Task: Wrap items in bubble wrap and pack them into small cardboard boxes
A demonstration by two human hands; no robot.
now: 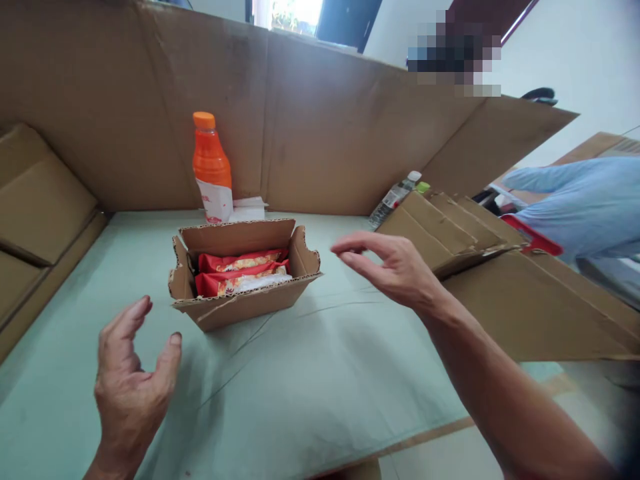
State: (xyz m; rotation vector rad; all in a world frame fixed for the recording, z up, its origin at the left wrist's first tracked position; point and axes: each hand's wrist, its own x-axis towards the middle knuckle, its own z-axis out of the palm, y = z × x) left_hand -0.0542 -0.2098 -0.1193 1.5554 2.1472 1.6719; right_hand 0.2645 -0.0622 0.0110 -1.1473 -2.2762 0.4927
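An open cardboard box (pixel 250 303) stands on the pale green tabletop, its top edge cut unevenly. Inside it lie red snack packets (pixel 240 261) with a yellowish print, and a whitish packet (pixel 260 283) along the near side. To the box's lower left, my left hand (pixel 135 373) hovers with thumb and fingers apart and nothing in them. My right hand (pixel 383 263) is to the right of the box, not touching it, thumb and fingers slightly apart and holding nothing.
An orange bottle (pixel 213 173) stands behind the box beside white papers (pixel 249 208). Cardboard panels (pixel 320 120) wall the table's back. A clear bottle (pixel 395 200) leans by cardboard boxes (pixel 450 227) at right. A person in a light blue sleeve (pixel 590 200) is beyond.
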